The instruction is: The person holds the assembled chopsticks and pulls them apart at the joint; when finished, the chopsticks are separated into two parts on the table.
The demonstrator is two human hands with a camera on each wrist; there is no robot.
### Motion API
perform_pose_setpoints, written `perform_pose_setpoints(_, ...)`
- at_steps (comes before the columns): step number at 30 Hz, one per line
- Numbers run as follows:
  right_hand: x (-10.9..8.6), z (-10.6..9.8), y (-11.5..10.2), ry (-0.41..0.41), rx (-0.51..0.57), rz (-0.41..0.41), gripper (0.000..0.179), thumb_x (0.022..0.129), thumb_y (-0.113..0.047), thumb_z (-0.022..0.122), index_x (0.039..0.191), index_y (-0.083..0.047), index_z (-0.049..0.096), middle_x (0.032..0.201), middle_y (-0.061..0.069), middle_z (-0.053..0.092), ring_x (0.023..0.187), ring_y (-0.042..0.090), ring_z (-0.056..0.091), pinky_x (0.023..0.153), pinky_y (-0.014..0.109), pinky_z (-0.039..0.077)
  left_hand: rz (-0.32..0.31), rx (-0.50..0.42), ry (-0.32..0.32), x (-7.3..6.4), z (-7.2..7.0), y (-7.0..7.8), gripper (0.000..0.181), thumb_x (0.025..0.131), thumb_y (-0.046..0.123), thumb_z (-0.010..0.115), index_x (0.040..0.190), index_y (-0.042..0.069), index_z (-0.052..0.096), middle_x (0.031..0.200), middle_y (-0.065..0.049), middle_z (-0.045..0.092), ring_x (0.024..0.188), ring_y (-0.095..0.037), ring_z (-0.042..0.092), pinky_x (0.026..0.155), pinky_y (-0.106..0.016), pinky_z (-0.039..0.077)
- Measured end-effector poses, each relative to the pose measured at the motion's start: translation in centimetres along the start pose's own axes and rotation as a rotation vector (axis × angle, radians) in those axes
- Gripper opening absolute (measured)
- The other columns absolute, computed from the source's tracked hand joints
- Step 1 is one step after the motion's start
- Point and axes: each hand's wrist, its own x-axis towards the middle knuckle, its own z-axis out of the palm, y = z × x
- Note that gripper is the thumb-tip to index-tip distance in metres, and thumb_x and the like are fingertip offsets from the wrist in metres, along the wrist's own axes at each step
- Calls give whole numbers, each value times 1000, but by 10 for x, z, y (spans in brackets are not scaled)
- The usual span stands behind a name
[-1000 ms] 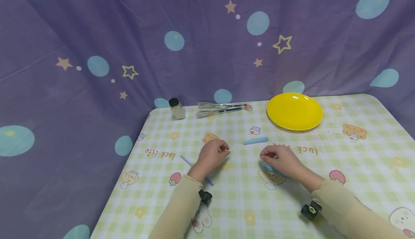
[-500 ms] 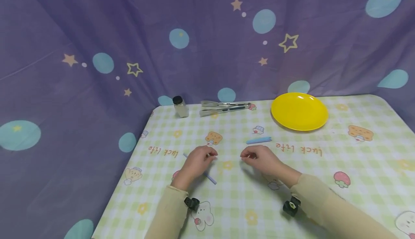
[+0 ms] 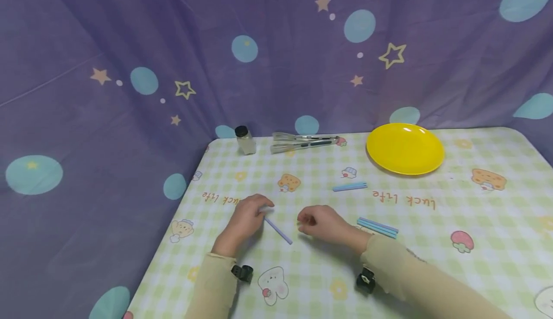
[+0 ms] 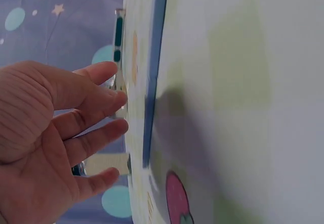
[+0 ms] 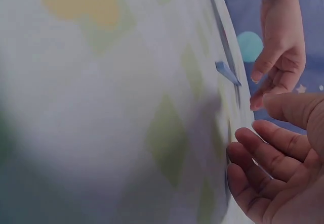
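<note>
A thin blue-purple stick lies slantwise on the checked cloth between both hands. My left hand hovers over its far end, which it partly covers in the head view. In the left wrist view a gap shows between the loose fingers of that hand and the stick. My right hand, fingers loosely bent and holding nothing, is just right of the stick's near end. Behind the right wrist lies a row of light blue and purple sticks. Another small group of sticks lies farther back.
At the back of the table stand a jar with a black lid and, beside it, metal tongs lying flat. A yellow plate sits at the back right. A purple curtain hangs behind the table.
My right hand has moved left, away from the near row of sticks, which now shows. My left hand has drawn left and toward me, over the single stick. The head view has shifted slightly.
</note>
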Motion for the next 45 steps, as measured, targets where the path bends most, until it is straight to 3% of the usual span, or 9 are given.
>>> perform_pose_setpoints(5,4,11,-8,-27,-34,-13,21,83,-18,77,99,-7,70,87,-2,68,77,10,59,74,31,50,-56,-35,-49,-4,-1,-7,36,75,-13,63,103,8,71,114,-10,63,112,-32,57,98,-47,42)
perform_pose_setpoints(9,6,19,-12,-55,-129,-3,28,80,-27,80,99,-9,69,80,-6,60,74,11,54,71,32,46,-94,-71,-92,-4,1,-10,32,75,-11,68,100,9,71,114,-10,60,112,-33,54,100,-47,40)
perform_pose_setpoints(13,5,26,-15,-63,-255,-8,28,78,-34,81,91,-15,64,72,-10,50,69,11,46,66,30,40,-108,-23,-108,-1,3,-9,24,76,0,78,96,11,71,112,-7,57,108,-30,52,96,-45,41)
perform_pose_setpoints(18,4,32,-17,-41,-340,-20,20,82,-27,78,77,-20,59,66,-12,48,66,10,43,63,29,37,-118,44,-109,3,5,-6,21,76,9,82,93,13,70,108,-4,57,102,-25,51,91,-42,43)
perform_pose_setpoints(27,1,27,-14,51,-221,89,14,82,-13,70,73,-18,61,63,-10,52,60,10,48,59,28,41,-126,120,-81,4,8,-6,17,76,18,83,88,15,72,102,-1,59,96,-22,55,86,-41,45)
perform_pose_setpoints(32,-3,14,-12,110,-168,130,13,85,-10,71,76,-15,62,65,-8,53,62,12,47,61,30,41,-78,126,-43,4,10,-7,13,76,23,84,80,17,72,97,1,61,92,-22,57,84,-40,45)
perform_pose_setpoints(38,-7,-1,-5,176,-130,147,13,86,-7,71,79,-14,63,68,-8,54,63,11,47,63,29,42,-33,49,-37,5,13,-1,13,78,20,82,77,16,70,90,2,64,89,-21,60,83,-40,47)
perform_pose_setpoints(45,-17,-24,4,222,-111,138,10,88,-7,70,84,-14,64,71,-8,56,65,11,47,64,29,42,0,-55,-44,6,15,12,11,87,21,75,83,19,65,77,10,62,69,-8,53,67,-29,46)
